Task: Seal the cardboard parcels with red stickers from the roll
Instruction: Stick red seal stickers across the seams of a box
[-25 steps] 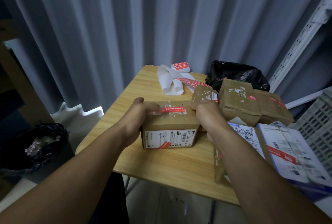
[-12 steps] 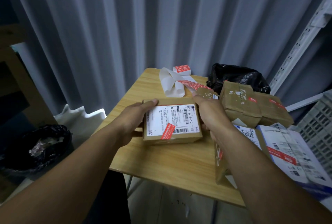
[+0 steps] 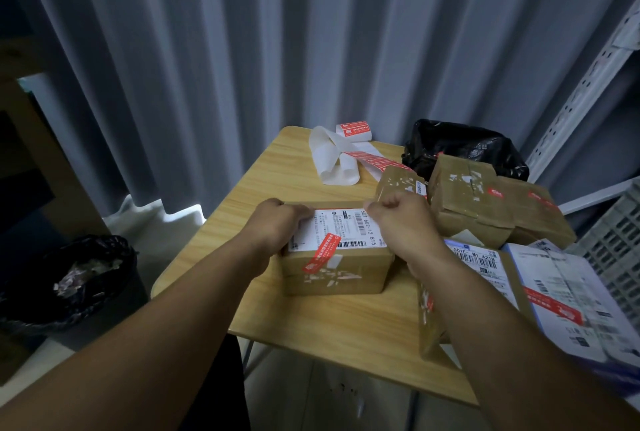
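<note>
Parcel [image 3: 336,268] label up. Left hand [image 3: 280,223] grips its left end; right hand [image 3: 398,219] curled at its far right corner, grip unclear. Sticker roll [image 3: 356,129] lies beyond it. Advice: steady both ends, check seams before fetching a sticker.

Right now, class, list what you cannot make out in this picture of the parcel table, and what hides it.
Head view:
1. Far side of the parcel: behind the left hand and right hand.
2. What the right hand holds: hidden by its own knuckles.
3. Print on the sticker roll: too small.
4. White package: blurred, cut by the right edge.
</note>
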